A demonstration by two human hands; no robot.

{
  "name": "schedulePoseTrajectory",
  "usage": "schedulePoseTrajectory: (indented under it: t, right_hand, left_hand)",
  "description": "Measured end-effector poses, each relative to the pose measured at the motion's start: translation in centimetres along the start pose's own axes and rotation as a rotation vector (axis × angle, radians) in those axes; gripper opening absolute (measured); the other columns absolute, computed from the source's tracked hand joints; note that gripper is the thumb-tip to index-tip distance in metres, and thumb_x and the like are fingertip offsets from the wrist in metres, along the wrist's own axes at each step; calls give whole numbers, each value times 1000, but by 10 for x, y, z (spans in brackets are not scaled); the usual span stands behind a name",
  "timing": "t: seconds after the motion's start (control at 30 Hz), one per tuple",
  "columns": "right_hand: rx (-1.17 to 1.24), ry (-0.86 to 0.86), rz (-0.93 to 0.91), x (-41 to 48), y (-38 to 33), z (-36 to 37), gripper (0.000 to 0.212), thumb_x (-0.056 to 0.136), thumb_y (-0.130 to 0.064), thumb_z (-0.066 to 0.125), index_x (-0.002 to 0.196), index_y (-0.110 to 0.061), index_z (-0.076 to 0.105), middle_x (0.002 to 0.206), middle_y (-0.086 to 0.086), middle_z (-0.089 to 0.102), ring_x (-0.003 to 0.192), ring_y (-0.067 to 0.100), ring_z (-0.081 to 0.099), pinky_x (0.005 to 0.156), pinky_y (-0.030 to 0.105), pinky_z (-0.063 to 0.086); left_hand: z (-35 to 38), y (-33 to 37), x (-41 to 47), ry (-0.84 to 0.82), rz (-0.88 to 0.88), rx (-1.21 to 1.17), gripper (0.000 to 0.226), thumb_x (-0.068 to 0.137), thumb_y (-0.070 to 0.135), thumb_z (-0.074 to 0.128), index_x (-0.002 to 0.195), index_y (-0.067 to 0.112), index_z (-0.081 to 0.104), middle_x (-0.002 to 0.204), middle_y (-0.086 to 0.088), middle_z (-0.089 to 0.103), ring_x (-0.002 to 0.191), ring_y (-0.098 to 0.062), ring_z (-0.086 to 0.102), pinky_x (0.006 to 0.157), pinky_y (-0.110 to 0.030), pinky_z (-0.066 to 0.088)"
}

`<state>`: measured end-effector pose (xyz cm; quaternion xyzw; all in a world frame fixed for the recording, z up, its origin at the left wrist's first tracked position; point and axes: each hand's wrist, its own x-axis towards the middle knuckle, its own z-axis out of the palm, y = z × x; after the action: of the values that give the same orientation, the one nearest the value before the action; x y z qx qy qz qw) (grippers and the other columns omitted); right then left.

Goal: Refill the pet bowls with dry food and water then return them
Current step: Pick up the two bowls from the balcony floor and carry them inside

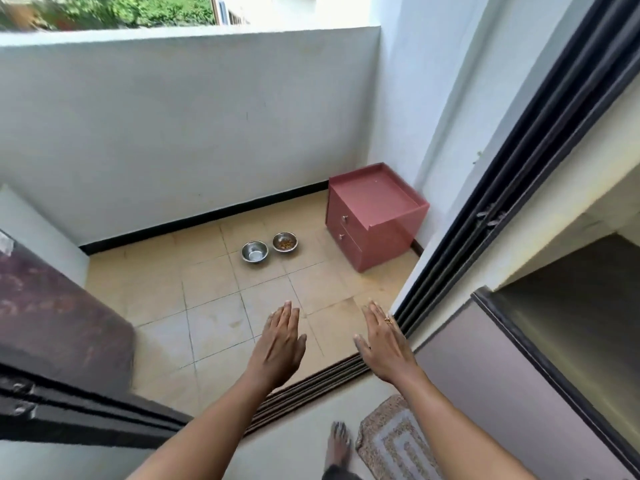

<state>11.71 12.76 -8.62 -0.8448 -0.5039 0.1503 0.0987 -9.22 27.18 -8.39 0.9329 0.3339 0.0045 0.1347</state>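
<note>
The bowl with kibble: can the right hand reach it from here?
Probably not yet. The right hand hovers open by the door track, well short of the kibble bowl. Only floor tiles lie between, so stepping out and bending should do it.

Bare forearms [207, 434]; gold ring [388, 320] on right hand [384, 344].

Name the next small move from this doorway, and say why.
Probably step over the door track toward the plain steel bowl and kibble bowl: left hand and right hand are open and empty, and both bowls sit well beyond them by the pink cabinet.
</note>
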Motion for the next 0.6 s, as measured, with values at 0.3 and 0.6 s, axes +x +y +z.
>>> schedulePoseTrajectory:
  t: [0.3,0.6]
  right_hand:
    - [64,-165,-69,172,-6,-11,70,105,-43,49,164,-16,23,174,9,19,160,23,23,128,44,25]
    - [67,-204,-135,305,-15,-35,67,106,-40,51,162,-13,28,172,11,25,158,23,28,123,37,31]
  left_hand:
    - [-27,-82,97,4,-244,11,64,107,36,37,158,-1,28,165,-22,29,154,-31,28,127,-39,23]
    - [-55,-134,181,50,-438,-42,61,108,36,37,158,3,27,166,-18,30,153,-28,31,122,-38,29]
